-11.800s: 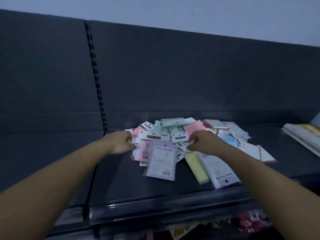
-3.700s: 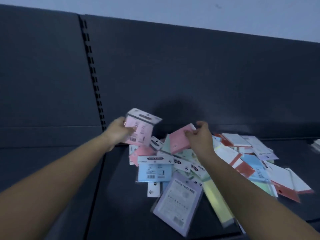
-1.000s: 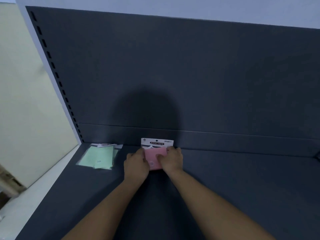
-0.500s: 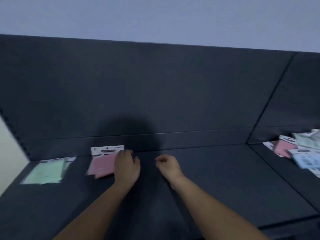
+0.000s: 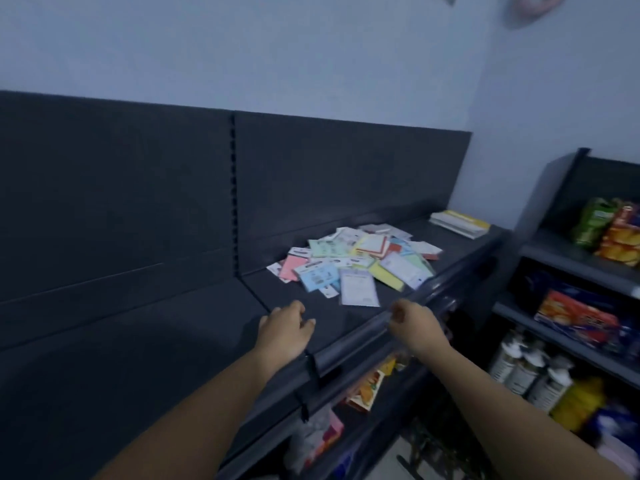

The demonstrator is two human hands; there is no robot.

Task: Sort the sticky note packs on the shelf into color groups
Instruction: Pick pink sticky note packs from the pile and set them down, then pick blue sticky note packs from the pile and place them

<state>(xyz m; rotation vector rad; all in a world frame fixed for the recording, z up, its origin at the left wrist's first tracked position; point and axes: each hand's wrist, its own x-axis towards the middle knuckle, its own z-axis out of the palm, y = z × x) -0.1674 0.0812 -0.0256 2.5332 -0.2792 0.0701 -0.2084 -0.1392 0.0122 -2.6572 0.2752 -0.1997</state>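
A mixed pile of sticky note packs [image 5: 356, 259] lies on the dark shelf [image 5: 180, 341], right of centre. A pink pack [image 5: 291, 270] and a light blue pack [image 5: 318, 277] sit at its left edge, a lilac pack [image 5: 358, 287] at the front, yellow and green ones behind. My left hand [image 5: 285, 329] hovers over the shelf short of the pile, fingers relaxed, holding nothing. My right hand [image 5: 414, 325] is above the shelf's front rail, fingers loosely curled and empty. The sorted green and pink packs are out of view.
A stack of white and yellow pads [image 5: 459, 220] lies at the shelf's far right end. A second rack [image 5: 571, 258] on the right holds snack bags and bottles. Lower shelves below the rail hold more goods.
The view has swung right from the sorted packs to the mixed pile. Both hands, now empty, have moved right toward the pile; the pink pack was left on the shelf's left part.
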